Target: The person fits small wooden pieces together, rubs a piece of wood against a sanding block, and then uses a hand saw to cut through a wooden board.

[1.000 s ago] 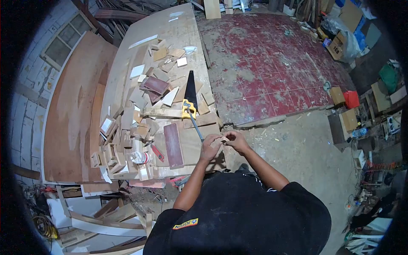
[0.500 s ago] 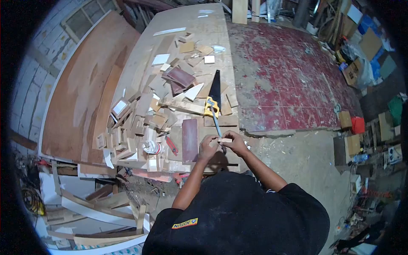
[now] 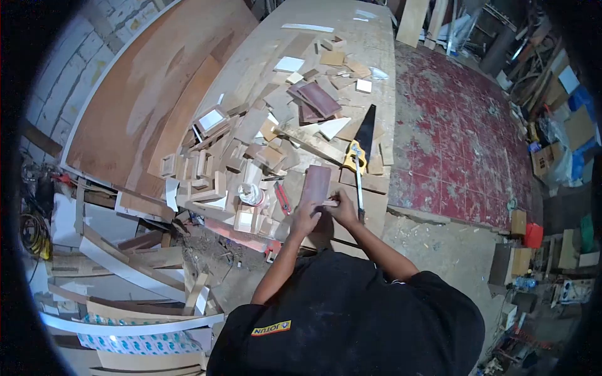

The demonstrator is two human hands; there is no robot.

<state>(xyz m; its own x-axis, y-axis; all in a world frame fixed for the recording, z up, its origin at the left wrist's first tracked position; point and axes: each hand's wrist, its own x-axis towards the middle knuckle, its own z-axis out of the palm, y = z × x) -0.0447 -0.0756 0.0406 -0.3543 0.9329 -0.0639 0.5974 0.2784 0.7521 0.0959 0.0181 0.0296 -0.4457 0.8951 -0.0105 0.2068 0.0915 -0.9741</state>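
A reddish-brown rectangular piece that looks like sandpaper [image 3: 317,182] lies on the workbench in front of me. My left hand [image 3: 306,218] is on its near end, gripping it there. Pinched in the fingers of my right hand [image 3: 344,210] is a small wooden block [image 3: 330,203], close over the right edge of the sandpaper. A handsaw [image 3: 355,155] with a yellow handle lies just beyond my right hand. The long thin metal tool [image 3: 359,188] beside that hand reaches from the saw handle to the bench's near side.
Wood offcuts [image 3: 269,153] are heaped across the workbench [image 3: 301,37]. Left of the sandpaper are a red utility knife [image 3: 282,198] and a white container [image 3: 250,194]. A large wooden panel [image 3: 144,113] stands along the left, and red floor tiles [image 3: 451,138] extend to the right.
My left hand has left the small wooden block and come onto the sandpaper. The right hand has carried the block toward the sandpaper's edge. The whole view has shifted and tilted.
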